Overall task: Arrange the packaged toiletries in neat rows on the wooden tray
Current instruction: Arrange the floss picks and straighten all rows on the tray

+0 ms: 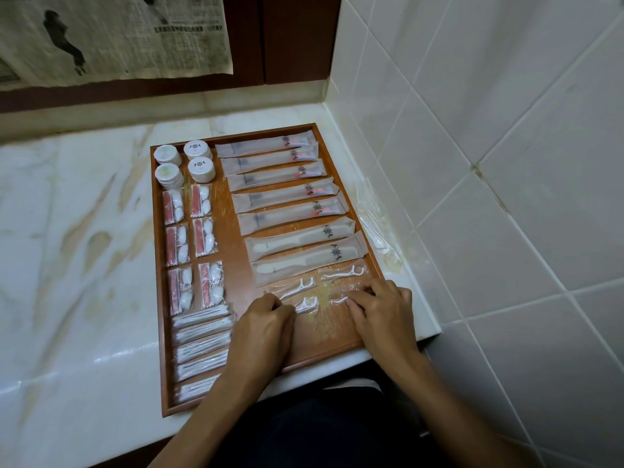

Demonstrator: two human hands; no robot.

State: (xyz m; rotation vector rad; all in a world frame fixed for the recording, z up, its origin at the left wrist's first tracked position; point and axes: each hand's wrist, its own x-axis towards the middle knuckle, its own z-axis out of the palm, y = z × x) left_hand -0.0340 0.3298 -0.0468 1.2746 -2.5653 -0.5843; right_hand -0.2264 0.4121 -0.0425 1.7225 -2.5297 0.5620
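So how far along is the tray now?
Mostly done. The round soaps, cotton packs, swab packets, toothbrush sleeves and comb sleeves lie in rows on the wooden tray. In hand: left hand and right hand are lining up the floss pick packets. Left: loose clear packets beside the tray.

Both hands [270, 319] [381, 305] press floss packets [305, 304] on wooden tray [157, 265].

Newspaper sheet [111, 35] on wall: printed headline, too blurred to read. Toothbrush packets [270, 160]: dark emblem, no legible words.
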